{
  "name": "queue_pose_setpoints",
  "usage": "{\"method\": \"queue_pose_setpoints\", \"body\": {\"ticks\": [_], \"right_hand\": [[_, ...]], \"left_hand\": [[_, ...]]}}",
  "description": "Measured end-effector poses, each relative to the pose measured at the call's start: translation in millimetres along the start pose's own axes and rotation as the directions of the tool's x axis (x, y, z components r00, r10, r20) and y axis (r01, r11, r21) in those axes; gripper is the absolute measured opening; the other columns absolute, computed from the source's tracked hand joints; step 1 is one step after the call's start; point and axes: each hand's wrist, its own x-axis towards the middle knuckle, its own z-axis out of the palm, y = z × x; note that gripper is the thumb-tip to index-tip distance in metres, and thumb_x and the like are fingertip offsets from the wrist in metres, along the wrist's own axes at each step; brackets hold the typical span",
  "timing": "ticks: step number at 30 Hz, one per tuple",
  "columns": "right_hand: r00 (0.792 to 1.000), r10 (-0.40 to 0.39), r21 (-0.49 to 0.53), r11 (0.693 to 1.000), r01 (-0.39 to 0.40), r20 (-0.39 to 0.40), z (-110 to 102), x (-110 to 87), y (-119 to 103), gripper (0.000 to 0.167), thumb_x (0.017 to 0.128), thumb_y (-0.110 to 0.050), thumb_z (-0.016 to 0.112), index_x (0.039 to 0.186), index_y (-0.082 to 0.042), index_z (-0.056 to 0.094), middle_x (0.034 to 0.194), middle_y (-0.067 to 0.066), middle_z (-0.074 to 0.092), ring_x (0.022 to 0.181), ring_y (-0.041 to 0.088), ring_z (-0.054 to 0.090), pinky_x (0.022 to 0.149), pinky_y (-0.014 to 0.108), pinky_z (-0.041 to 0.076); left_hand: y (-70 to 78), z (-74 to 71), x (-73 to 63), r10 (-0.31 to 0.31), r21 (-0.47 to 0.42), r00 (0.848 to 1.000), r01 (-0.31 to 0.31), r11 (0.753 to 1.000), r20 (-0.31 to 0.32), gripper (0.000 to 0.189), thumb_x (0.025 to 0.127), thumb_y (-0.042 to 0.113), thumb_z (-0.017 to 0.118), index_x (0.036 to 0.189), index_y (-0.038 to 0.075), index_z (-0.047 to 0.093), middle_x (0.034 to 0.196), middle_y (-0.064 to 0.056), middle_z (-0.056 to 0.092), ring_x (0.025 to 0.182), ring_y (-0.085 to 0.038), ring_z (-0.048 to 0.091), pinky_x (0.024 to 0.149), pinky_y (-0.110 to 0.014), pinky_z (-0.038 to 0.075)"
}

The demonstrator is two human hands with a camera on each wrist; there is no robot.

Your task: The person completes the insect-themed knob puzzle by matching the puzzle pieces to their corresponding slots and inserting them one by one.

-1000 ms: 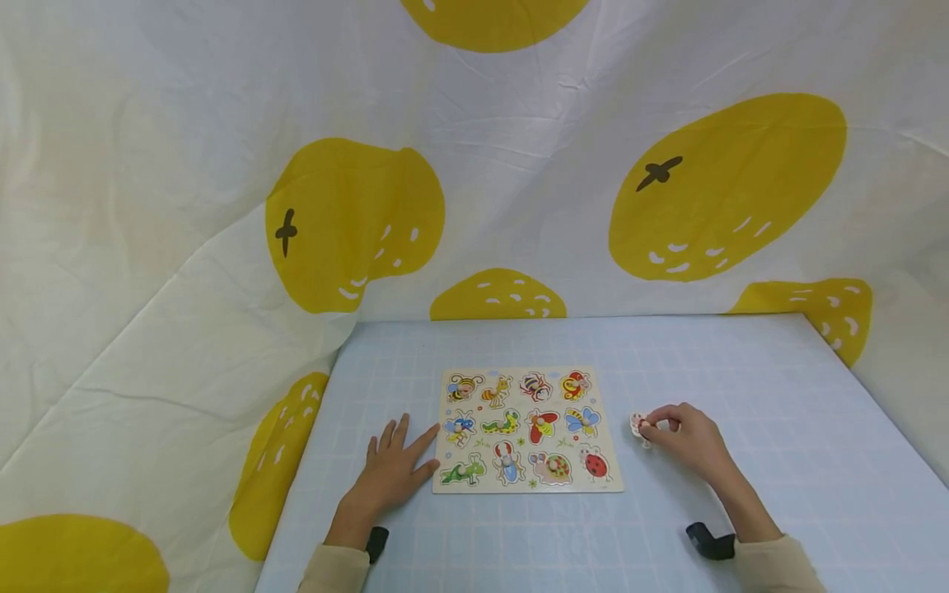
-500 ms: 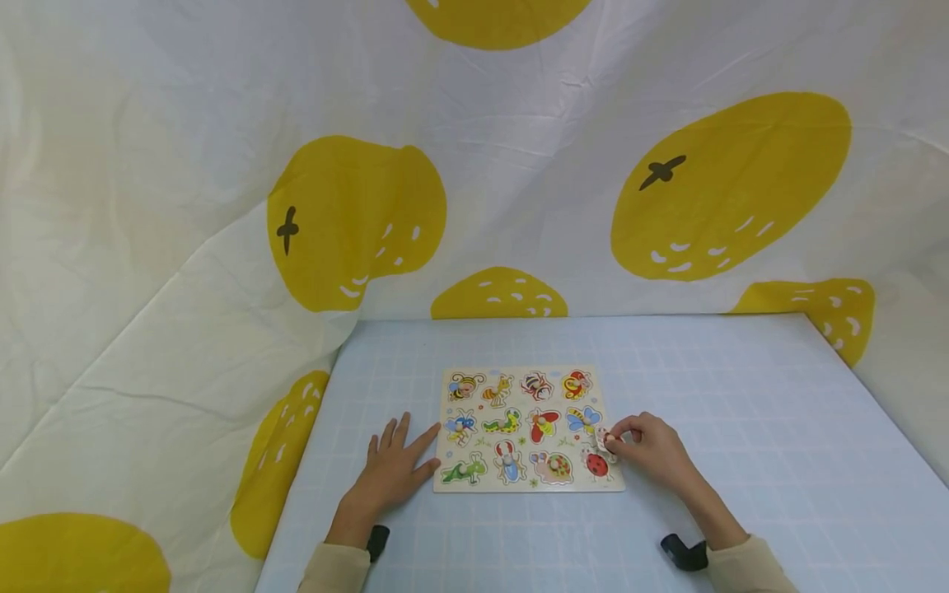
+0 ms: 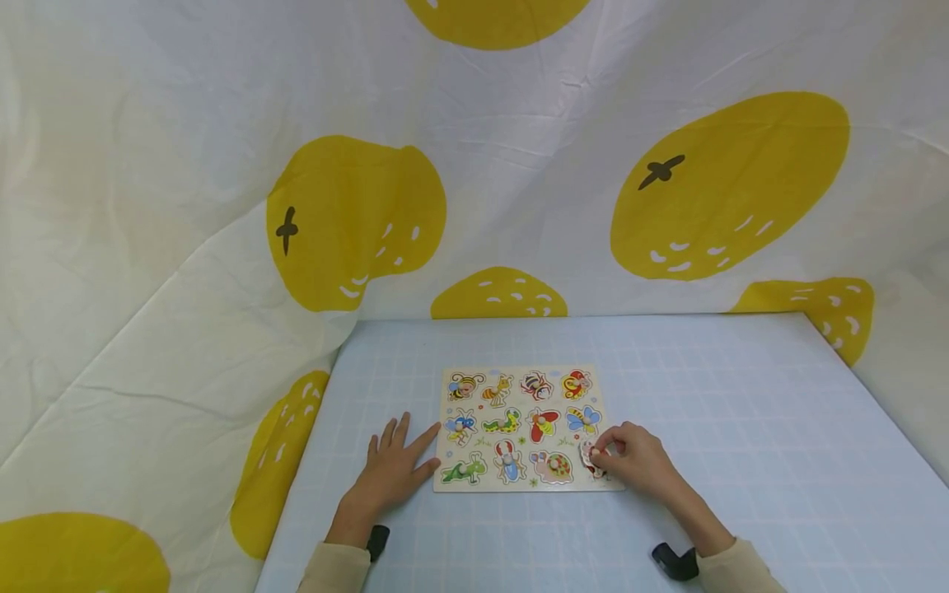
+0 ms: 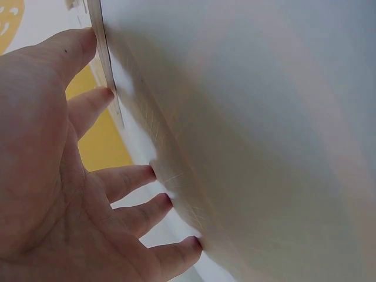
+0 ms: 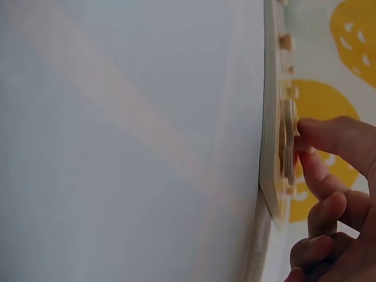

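Observation:
A wooden peg puzzle board (image 3: pixel 485 487) with colourful insect pictures lies on the table. My right hand (image 3: pixel 636 459) pinches a ladybug puzzle piece (image 3: pixel 588 455) by its knob, over the board's front right corner. In the right wrist view the piece (image 5: pixel 289 141) stands just off the board's face, between thumb and forefinger at the knob; whether it touches the board I cannot tell. My left hand (image 3: pixel 389 476) rests with fingers spread on the table, its thumb and forefinger touching the board's left edge (image 4: pixel 104 56).
A pale blue gridded cloth (image 3: pixel 741 428) covers the table. Behind and to the left hangs a white curtain (image 3: pixel 519 206) with large yellow fruit shapes. Black wrist straps (image 3: pixel 675 562) sit by the cuffs.
My right hand has moved left with the ladybug piece, from the table beside the board to over its front right corner. The left hand has stayed in place.

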Motion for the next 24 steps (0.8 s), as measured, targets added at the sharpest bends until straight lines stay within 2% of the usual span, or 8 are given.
{"method": "queue_pose_setpoints", "body": {"ticks": [11,19,24], "right_hand": [[1.0,0.011,-0.023,1.0,-0.01,0.024,-0.4,-1.4,-4.2,0.014,0.08,-0.025,0.084,0.079,-0.019,0.072,0.07,0.0,0.044,0.064,0.016,0.04,0.054,0.027,0.03],[1.0,-0.014,-0.04,0.999,0.015,0.024,1.5,-1.8,-4.6,0.014,0.08,-0.024,0.084,0.078,-0.02,0.071,0.069,0.0,0.044,0.063,0.016,0.04,0.053,0.027,0.03],[0.999,0.003,-0.031,1.0,-0.002,0.032,1.6,-2.9,-6.7,0.014,0.081,-0.023,0.084,0.078,-0.019,0.071,0.069,0.0,0.044,0.063,0.017,0.04,0.053,0.028,0.03]], "left_hand": [[1.1,-1.4,-0.9,0.008,-0.007,1.0,-0.008,1.0,0.0,0.061,0.098,0.048,0.06,0.154,0.031,0.042,0.162,-0.024,0.02,0.147,-0.048,0.013,0.112,-0.071,0.011],[2.2,-2.5,-2.0,0.01,-0.006,1.0,-0.01,1.0,0.001,0.061,0.098,0.047,0.061,0.154,0.03,0.042,0.161,-0.025,0.02,0.147,-0.049,0.014,0.112,-0.071,0.011],[2.7,-2.2,-2.4,0.0,-0.003,1.0,0.0,1.0,0.008,0.061,0.098,0.047,0.061,0.154,0.03,0.042,0.161,-0.024,0.02,0.147,-0.049,0.013,0.112,-0.07,0.011]]}}
